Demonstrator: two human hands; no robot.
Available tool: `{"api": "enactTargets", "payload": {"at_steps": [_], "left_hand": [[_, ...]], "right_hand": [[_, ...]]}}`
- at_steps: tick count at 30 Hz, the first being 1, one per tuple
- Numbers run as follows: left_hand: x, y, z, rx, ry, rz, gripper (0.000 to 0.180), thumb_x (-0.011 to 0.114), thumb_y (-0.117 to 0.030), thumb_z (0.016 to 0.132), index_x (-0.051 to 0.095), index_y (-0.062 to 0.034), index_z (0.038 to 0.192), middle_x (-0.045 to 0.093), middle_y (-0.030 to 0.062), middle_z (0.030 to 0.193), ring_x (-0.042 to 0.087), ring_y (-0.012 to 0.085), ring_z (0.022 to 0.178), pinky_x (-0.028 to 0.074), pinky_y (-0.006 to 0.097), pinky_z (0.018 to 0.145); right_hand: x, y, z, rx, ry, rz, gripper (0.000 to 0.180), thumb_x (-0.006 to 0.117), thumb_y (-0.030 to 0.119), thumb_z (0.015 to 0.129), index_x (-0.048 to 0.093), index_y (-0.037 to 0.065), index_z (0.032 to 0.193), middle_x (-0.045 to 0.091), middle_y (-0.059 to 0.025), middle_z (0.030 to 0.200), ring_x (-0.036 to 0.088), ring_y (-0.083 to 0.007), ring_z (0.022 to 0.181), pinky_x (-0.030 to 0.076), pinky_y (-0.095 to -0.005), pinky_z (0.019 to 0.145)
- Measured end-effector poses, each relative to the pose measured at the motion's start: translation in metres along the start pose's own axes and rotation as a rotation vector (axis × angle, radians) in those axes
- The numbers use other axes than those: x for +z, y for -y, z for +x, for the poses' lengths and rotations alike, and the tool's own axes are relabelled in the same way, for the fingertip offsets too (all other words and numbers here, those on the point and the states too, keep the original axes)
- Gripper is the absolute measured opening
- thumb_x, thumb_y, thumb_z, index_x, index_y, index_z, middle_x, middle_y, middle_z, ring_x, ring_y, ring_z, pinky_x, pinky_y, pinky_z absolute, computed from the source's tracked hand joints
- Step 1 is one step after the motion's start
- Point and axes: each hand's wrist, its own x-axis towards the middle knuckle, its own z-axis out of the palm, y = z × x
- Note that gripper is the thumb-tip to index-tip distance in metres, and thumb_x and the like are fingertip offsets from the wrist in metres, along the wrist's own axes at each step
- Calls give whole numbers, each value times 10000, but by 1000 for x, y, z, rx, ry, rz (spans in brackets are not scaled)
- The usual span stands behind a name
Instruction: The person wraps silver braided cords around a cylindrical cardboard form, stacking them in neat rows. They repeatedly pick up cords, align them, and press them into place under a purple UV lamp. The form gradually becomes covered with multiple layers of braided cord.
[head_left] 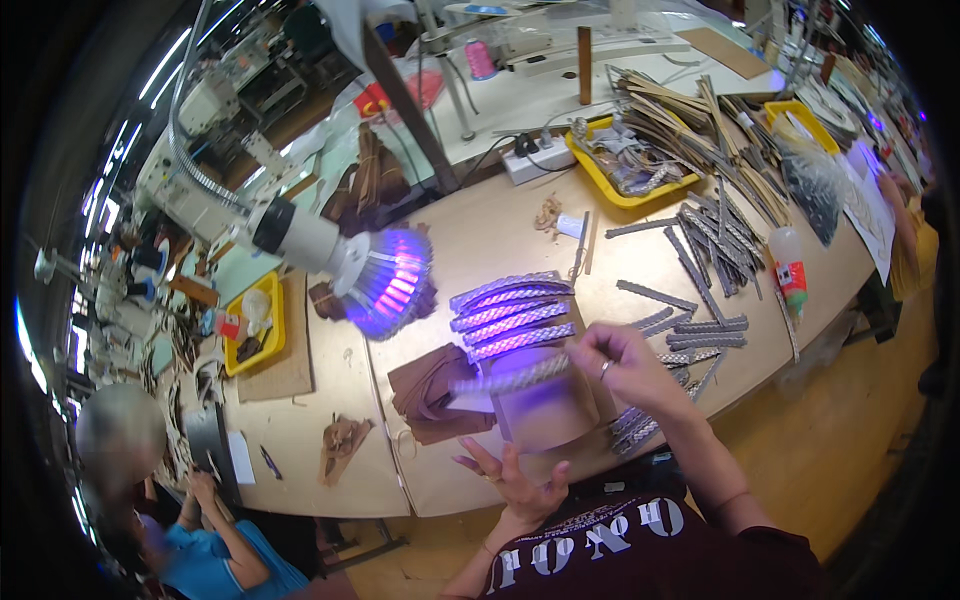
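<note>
My right hand is closed, its thumb and fingers pinching the end of a grey braided strap. The strap is smeared by motion and reaches leftward over a flat brown sheet. At the sheet's near edge is my left hand, palm up with fingers spread and nothing in it. Several braided straps lie side by side in a row just beyond, lit purple. A folded stack of brown material rests left of the sheet, partly behind the strap's free end.
A lamp with a purple glow hangs over the table's left half. Grey straps lie loosely piled at right, near a glue bottle. Yellow trays stand farther back. At lower left sits another person in blue.
</note>
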Motion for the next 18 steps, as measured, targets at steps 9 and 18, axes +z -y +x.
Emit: {"api": "enactTargets", "payload": {"at_steps": [9, 18], "left_hand": [[-24, 32, 8, -346, -108, 35, 313, 640, -142, 878, 629, -36, 1172, 438, 281, 1417, 380, 426, 1361, 105, 590, 1161], [-47, 88, 10, -469, 66, 291, 177, 690, -85, 855, 678, -64, 1030, 610, 127, 1113, 570, 296, 1093, 379, 418, 1015]], "right_hand": [[-15, -16, 43, -147, -388, -399, 291, 721, 180, 911, 475, 75, 796, 389, 74, 639, 318, -27, 586, 272, -220, 500], [5, -21, -8, -230, -339, -423, 172, 651, 93, 944, 485, 76, 904, 421, 70, 682, 358, -14, 603, 294, -198, 539]]}}
